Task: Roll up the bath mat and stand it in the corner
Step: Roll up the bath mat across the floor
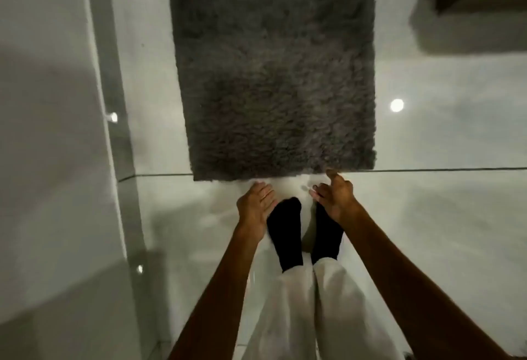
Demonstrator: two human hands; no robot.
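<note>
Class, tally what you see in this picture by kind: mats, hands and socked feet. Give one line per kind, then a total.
Mat: 1
Hands: 2, left hand, right hand
Socked feet: 2, left foot, right foot
Total: 5

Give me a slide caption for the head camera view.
Both open hands, left and right, reach for the flat grey bath mat's near edge.

Shaggy dark grey bath mat [273, 74], totally flat and unrolled on the glossy white floor [442, 217], near edge right along a tile seam.
</note>
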